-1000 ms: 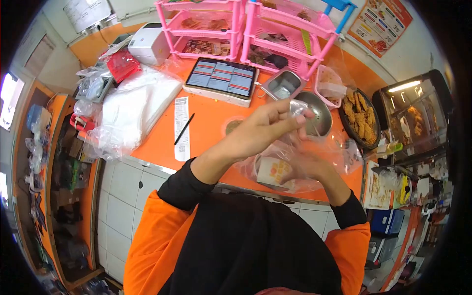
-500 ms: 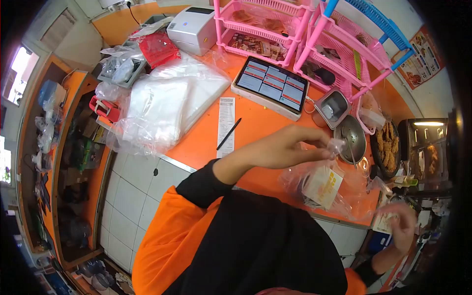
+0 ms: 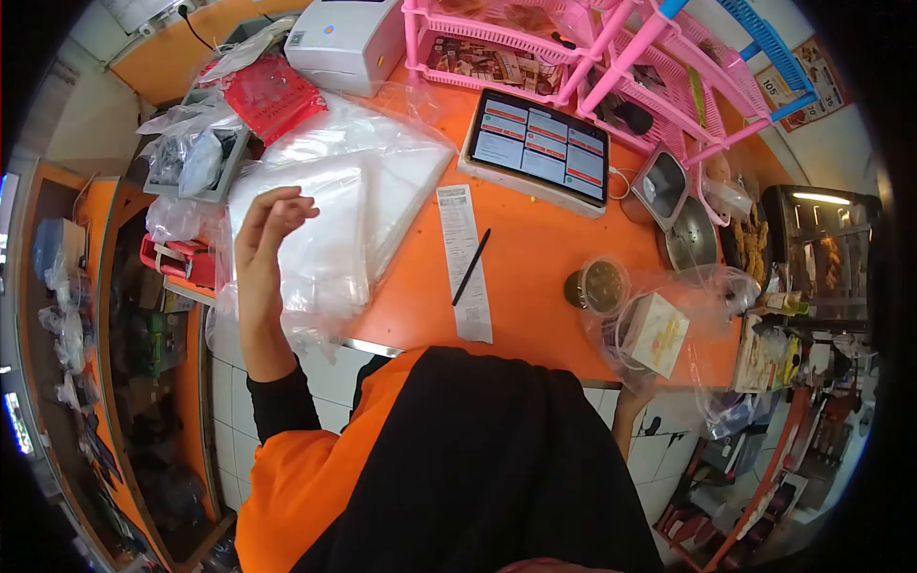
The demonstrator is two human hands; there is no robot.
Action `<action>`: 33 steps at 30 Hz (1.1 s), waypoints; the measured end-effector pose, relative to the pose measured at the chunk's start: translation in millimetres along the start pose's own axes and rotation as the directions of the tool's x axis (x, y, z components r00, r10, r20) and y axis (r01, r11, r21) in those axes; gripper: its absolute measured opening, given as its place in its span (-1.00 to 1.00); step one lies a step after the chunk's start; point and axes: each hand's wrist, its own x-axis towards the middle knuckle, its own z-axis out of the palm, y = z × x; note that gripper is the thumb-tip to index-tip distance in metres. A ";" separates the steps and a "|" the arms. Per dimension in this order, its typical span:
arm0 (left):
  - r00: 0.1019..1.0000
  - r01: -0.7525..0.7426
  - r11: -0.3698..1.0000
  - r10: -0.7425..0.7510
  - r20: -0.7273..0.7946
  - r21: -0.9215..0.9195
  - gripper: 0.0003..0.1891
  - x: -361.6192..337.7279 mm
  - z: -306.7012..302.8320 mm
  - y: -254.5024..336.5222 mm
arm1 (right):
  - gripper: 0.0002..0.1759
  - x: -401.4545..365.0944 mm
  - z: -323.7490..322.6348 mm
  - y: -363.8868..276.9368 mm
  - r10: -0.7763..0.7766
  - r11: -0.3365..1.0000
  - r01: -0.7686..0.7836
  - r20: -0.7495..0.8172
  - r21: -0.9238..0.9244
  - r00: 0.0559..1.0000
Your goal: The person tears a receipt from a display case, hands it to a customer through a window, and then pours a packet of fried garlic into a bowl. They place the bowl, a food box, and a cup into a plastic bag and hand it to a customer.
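My left hand (image 3: 270, 224) is raised over a stack of clear plastic bags (image 3: 310, 229). Its fingers are loosely bent with small gaps, and I see nothing in them. At the front edge of the orange table, only a little of my right hand (image 3: 638, 399) shows, just below a clear plastic bag (image 3: 702, 353); its fingers are hidden. Inside or under that bag's film lies a white box with yellow print (image 3: 656, 334). Beside it stands a clear round cup (image 3: 602, 286) with dark greenish contents.
A long receipt (image 3: 462, 248) with a black pen (image 3: 473, 267) lies mid-table. Behind are a tablet (image 3: 542, 143), a white printer (image 3: 346, 43) and pink racks (image 3: 497, 67). A metal bowl (image 3: 690, 239), a metal container (image 3: 659, 186) and fried food (image 3: 750, 244) stand at right.
My left hand has let go of the clear bag and swung left to above the bag stack. My right hand has come in to the table edge near the box. The cup now shows.
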 end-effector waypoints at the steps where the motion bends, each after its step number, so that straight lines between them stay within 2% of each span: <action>1: 1.000 -0.013 1.000 0.013 -0.015 -0.007 -0.72 5.1 -7.8 -0.2 | -0.84 -0.3 -0.2 4.1 -0.090 0.979 0.095 0.036 -0.180 0.995; 4: 0.998 -0.063 0.998 0.063 0.002 0.002 -0.72 23.7 -28.6 -2.3 | -0.82 5.2 -5.8 15.9 0.020 0.947 0.056 0.234 -0.317 0.972; 7: 0.995 -0.089 0.995 0.087 0.039 0.048 -0.73 33.6 -50.0 -0.8 | -0.84 27.9 -26.9 21.1 -0.094 0.984 0.142 0.370 -0.105 0.924; 10: 0.993 -0.115 0.989 0.112 0.037 0.088 -0.73 36.8 -74.9 4.1 | -0.83 45.8 -51.0 16.1 -0.240 0.935 0.326 0.430 -0.139 0.870; 11: 0.992 -0.123 0.985 0.122 0.018 0.119 -0.73 36.5 -88.8 8.6 | -0.82 47.3 -56.1 31.3 -0.295 0.878 0.428 0.463 -0.213 0.836; 12: 0.993 -0.114 0.978 0.115 0.007 0.172 -0.74 37.4 -105.4 12.7 | -0.80 46.8 -60.8 59.8 -0.355 0.804 0.529 0.496 -0.272 0.793; 13: 0.988 -0.133 0.943 0.150 -0.032 0.305 -0.72 38.1 -124.7 17.3 | -0.80 48.6 -64.2 88.7 -0.238 0.860 0.414 0.485 -0.297 0.841; 14: 0.980 -0.141 0.892 0.186 -0.064 0.430 -0.71 38.2 -142.9 23.0 | -0.76 60.4 -84.2 60.1 -0.323 0.749 0.545 0.511 -0.376 0.797; 15: 0.967 -0.119 0.834 0.220 -0.127 0.539 -0.74 36.6 -159.8 29.8 | -0.67 74.8 -91.0 60.7 -0.139 0.822 0.411 0.560 -0.395 0.817; 16: 0.955 -0.050 0.743 0.231 -0.186 0.667 -0.74 37.2 -174.9 33.7 | -0.67 75.4 -104.0 62.5 0.038 0.946 0.090 0.381 -0.312 0.924; 17: 0.940 0.030 0.640 0.243 -0.240 0.768 -0.74 39.7 -188.4 34.4 | -0.66 79.6 -124.7 78.2 -0.054 0.809 0.308 0.458 -0.501 0.888; 18: 0.922 0.116 0.527 0.258 -0.288 0.842 -0.74 43.0 -200.8 32.0 | -0.64 91.0 -145.6 101.6 -0.114 0.587 0.496 0.541 -0.640 0.833; 19: 0.929 0.124 0.508 0.243 -0.280 0.853 -0.70 47.8 -213.6 22.6 | -0.61 104.4 -163.4 118.5 -0.089 0.844 0.271 0.377 -0.464 0.922; 20: 0.944 0.098 0.443 0.242 -0.224 0.891 -0.67 54.7 -217.5 14.0 | -0.58 117.5 -181.6 134.4 0.007 0.981 0.037 0.223 -0.191 0.975; 21: 0.958 0.067 0.376 0.236 -0.166 0.924 -0.65 62.9 -220.1 6.2 | -0.54 129.1 -199.5 145.5 0.154 0.976 -0.167 0.105 0.136 0.983; 22: 0.969 0.031 0.308 0.226 -0.104 0.951 -0.62 72.4 -221.8 -3.7 | -0.54 139.2 -215.7 136.2 0.087 0.995 -0.085 0.034 -0.046 0.996; 23: 0.953 -0.009 0.290 0.291 -0.079 0.957 -0.56 83.8 -220.7 -20.1 | -0.54 149.7 -232.7 129.6 0.018 0.969 -0.027 -0.037 -0.246 0.999; 24: 0.956 -0.008 0.281 0.284 -0.075 0.960 -0.53 92.9 -216.5 -25.3 | -0.54 160.5 -248.7 105.4 -0.050 0.901 -0.001 -0.107 -0.433 0.993; 26: 0.961 -0.006 0.262 0.270 -0.068 0.965 -0.47 110.3 -208.8 -32.6 | -0.55 167.7 -248.1 -10.0 0.004 0.890 -0.127 -0.272 -0.438 0.962; 27: 0.946 -0.006 0.344 0.305 -0.106 0.939 -0.47 123.0 -225.4 -44.7 | -0.56 171.4 -247.8 -67.7 0.031 0.884 -0.189 -0.351 -0.427 0.936; 30: 0.942 0.170 0.369 0.212 -0.260 0.914 -0.48 120.0 -250.2 -16.1 | -0.58 163.4 -248.1 -110.4 -0.006 0.926 -0.157 -0.430 -0.343 0.903; 33: 0.980 0.063 0.328 0.160 -0.121 0.943 -0.52 109.1 -264.6 -22.1 | -0.59 158.5 -247.0 -133.4 -0.047 0.948 -0.097 -0.437 -0.303 0.898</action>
